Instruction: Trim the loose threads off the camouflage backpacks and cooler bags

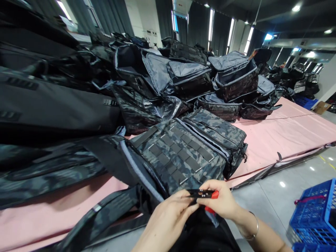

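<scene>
A dark camouflage backpack [183, 154] with rows of webbing lies on the pink table cover [283, 133], its near end hanging over the table edge toward me. My left hand [168, 220] pinches a black strap [195, 193] at the bag's near end. My right hand [223, 201] grips a small red-handled tool [214, 196] against that same strap; its tip is hidden by my fingers. A thin bracelet sits on my right wrist. Both hands are closed and almost touch each other.
Many more black and camouflage bags are piled across the table behind, several lying open [231, 75]. Black bags [52, 105] stack high at the left. A blue plastic crate [315, 217] stands on the shiny grey floor at the lower right.
</scene>
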### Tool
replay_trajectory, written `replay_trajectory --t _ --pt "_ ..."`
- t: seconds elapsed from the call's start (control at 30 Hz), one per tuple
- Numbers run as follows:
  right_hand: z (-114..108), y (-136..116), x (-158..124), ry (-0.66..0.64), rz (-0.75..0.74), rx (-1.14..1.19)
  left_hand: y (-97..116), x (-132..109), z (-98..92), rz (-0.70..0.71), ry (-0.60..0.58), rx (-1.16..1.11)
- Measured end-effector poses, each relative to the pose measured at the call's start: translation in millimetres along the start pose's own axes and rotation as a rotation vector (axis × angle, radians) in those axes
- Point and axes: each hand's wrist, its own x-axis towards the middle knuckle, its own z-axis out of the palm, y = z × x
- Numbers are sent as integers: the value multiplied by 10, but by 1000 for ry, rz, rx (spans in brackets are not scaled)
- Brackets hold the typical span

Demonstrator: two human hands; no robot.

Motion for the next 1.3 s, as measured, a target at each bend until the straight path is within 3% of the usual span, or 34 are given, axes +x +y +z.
replay_trajectory --t 0.17,0.27,0.37,0.53,0.67,1.07,1.3 --pt "81 149 -4 75 55 136 -64 -67 49 -54 219 -86" --pt "52 159 -37 89 23 81 -88 -88 75 -47 287 -108" --pt "-73 65 -82 82 -67 -92 -89 -93 72 -52 270 -111" --pt "-349 -202 -149 14 -382 -538 -91 -97 56 -44 224 -101" --pt "-432 -310 -174 -44 -446 -712 -93 -86 60 -33 215 -98" --pt "-442 -368 -154 -153 -396 -739 -83 -90 21 -4 163 -141" --pt "-326 -116 -189 -1 -461 -601 -93 -88 -12 -56 133 -228"
